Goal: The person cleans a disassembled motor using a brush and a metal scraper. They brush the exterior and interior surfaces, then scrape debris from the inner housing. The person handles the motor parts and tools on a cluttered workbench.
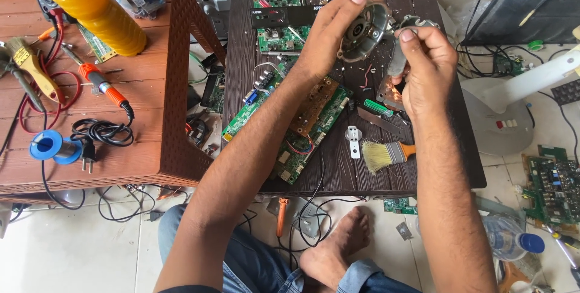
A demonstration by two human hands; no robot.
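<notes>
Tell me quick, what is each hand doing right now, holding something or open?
Left hand: closed on a round metal motor housing, held above the dark table.
Right hand: closed on a small grey metal part.

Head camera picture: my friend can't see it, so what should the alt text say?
A seated person's left hand holds a round metal motor housing over a dark table, while the right hand grips a small metal part beside it. Circuit boards and a brush lie below.
</notes>
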